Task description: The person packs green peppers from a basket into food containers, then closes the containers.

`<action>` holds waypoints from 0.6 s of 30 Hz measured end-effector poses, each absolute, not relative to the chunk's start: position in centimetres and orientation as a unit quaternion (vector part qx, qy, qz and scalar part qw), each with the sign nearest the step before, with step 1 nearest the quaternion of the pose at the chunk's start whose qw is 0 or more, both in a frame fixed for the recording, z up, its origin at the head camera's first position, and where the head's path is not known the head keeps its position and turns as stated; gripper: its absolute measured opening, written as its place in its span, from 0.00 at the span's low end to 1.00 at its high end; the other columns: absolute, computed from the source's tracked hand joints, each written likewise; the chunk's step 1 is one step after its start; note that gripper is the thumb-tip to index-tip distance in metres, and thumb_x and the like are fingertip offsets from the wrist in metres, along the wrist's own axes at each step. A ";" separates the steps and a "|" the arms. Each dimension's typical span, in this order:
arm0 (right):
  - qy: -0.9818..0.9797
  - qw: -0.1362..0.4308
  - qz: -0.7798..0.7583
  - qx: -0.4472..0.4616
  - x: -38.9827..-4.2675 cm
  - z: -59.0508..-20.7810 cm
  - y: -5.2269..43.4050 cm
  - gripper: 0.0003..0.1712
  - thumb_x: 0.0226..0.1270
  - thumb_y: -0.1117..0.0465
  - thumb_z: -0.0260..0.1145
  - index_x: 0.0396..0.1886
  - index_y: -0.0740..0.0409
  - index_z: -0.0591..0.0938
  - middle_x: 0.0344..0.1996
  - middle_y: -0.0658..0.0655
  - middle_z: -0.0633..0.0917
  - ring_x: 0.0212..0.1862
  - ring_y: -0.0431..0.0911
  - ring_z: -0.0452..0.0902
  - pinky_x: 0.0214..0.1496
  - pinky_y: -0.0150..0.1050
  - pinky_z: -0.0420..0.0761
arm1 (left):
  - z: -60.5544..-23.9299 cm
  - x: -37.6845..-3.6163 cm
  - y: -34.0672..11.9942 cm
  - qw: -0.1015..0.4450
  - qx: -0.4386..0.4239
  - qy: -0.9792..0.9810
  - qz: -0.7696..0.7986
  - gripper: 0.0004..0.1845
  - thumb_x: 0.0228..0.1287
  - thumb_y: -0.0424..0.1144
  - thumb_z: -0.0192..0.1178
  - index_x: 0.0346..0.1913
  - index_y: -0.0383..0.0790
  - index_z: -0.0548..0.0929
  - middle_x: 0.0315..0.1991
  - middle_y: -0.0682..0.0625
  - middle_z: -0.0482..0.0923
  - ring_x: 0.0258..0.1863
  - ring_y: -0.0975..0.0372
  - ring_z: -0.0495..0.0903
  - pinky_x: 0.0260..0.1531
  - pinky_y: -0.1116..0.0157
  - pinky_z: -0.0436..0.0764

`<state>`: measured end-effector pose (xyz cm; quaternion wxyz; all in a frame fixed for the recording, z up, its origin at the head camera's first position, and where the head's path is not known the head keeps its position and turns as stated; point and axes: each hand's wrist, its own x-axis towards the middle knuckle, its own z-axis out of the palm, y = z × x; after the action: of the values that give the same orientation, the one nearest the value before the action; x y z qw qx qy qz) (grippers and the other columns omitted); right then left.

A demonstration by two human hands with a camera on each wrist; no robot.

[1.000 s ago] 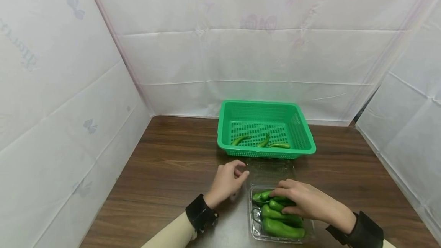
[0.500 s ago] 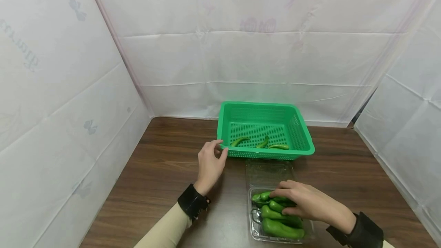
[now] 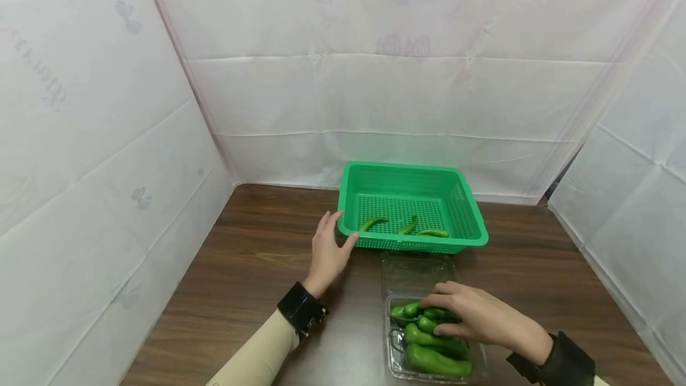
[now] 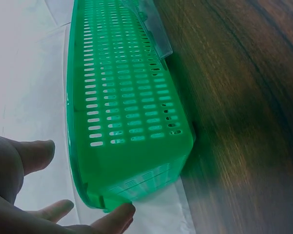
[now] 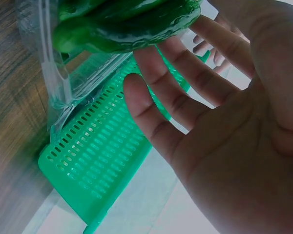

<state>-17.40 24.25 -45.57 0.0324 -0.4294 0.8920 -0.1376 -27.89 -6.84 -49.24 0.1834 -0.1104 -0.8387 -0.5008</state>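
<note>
Left hand (image 3: 327,250), fingers spread, now touching green basket (image 3: 460,195) corner; right hand (image 3: 471,316), fingers relaxed, staying on peppers (image 3: 435,350).

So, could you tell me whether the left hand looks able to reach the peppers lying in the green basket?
Probably yes. The left hand is open at the green basket's near left corner; the basket has no lid, and the nearest pepper lies just inside that low rim, with nothing over it.
</note>
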 end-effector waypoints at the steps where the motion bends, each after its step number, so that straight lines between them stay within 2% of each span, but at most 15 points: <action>1: 0.891 0.031 -0.138 -0.431 -17.4 -45.5 24.2 0.23 0.72 0.46 0.68 0.64 0.43 0.80 0.50 0.43 0.78 0.48 0.38 0.77 0.45 0.35 0.81 | -49.3 -27.9 -6.8 0.177 -0.112 -0.839 -0.502 0.32 0.70 0.40 0.68 0.73 0.35 0.71 0.74 0.29 0.62 0.72 0.36 0.65 0.67 0.35 0.67; 4: 0.890 0.016 -0.134 -0.436 -17.6 -45.5 24.2 0.23 0.72 0.46 0.69 0.63 0.43 0.81 0.49 0.43 0.79 0.48 0.38 0.77 0.45 0.34 0.81 | -49.3 -28.2 -6.9 0.168 -0.117 -0.839 -0.504 0.34 0.71 0.40 0.67 0.75 0.34 0.69 0.73 0.32 0.66 0.64 0.39 0.74 0.61 0.39 0.75; 6: 0.890 0.003 -0.130 -0.437 -17.8 -45.4 24.1 0.22 0.70 0.47 0.70 0.62 0.43 0.82 0.49 0.43 0.79 0.47 0.37 0.78 0.45 0.33 0.81 | -49.3 -28.3 -6.8 0.163 -0.115 -0.842 -0.502 0.34 0.72 0.41 0.67 0.75 0.34 0.68 0.70 0.34 0.71 0.52 0.43 0.81 0.49 0.45 0.81; 9: 0.891 -0.020 -0.121 -0.437 -18.1 -45.2 24.1 0.22 0.69 0.47 0.71 0.61 0.44 0.82 0.49 0.42 0.79 0.47 0.37 0.78 0.45 0.33 0.81 | -49.5 -28.5 -6.8 0.150 -0.106 -0.846 -0.500 0.34 0.72 0.42 0.66 0.75 0.35 0.67 0.66 0.35 0.76 0.36 0.49 0.81 0.35 0.53 0.81; 13: 0.893 -0.033 -0.119 -0.432 -18.5 -44.9 24.2 0.22 0.70 0.48 0.71 0.61 0.44 0.82 0.50 0.44 0.80 0.47 0.38 0.78 0.44 0.32 0.80 | -49.5 -28.7 -6.7 0.136 -0.087 -0.852 -0.498 0.34 0.72 0.43 0.67 0.75 0.36 0.69 0.61 0.35 0.80 0.36 0.52 0.84 0.35 0.56 0.82; 16: 0.894 -0.038 -0.121 -0.429 -19.0 -44.5 24.2 0.22 0.71 0.48 0.70 0.62 0.42 0.81 0.51 0.44 0.80 0.48 0.39 0.79 0.44 0.33 0.80 | -49.5 -28.7 -6.8 0.128 -0.072 -0.853 -0.501 0.33 0.71 0.43 0.68 0.74 0.36 0.71 0.46 0.35 0.85 0.30 0.51 0.83 0.30 0.56 0.80; 18: 0.895 -0.044 -0.121 -0.428 -19.4 -44.3 24.2 0.22 0.71 0.48 0.70 0.62 0.41 0.81 0.51 0.43 0.80 0.48 0.38 0.79 0.44 0.33 0.81 | -49.4 -28.9 -6.8 0.132 -0.065 -0.852 -0.502 0.33 0.70 0.43 0.69 0.73 0.35 0.72 0.41 0.36 0.86 0.29 0.52 0.83 0.30 0.57 0.81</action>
<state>-19.37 24.17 -44.26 -0.0444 -0.4278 0.8946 -0.1212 -28.86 -6.76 -49.45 0.1322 -0.0647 -0.8524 -0.5018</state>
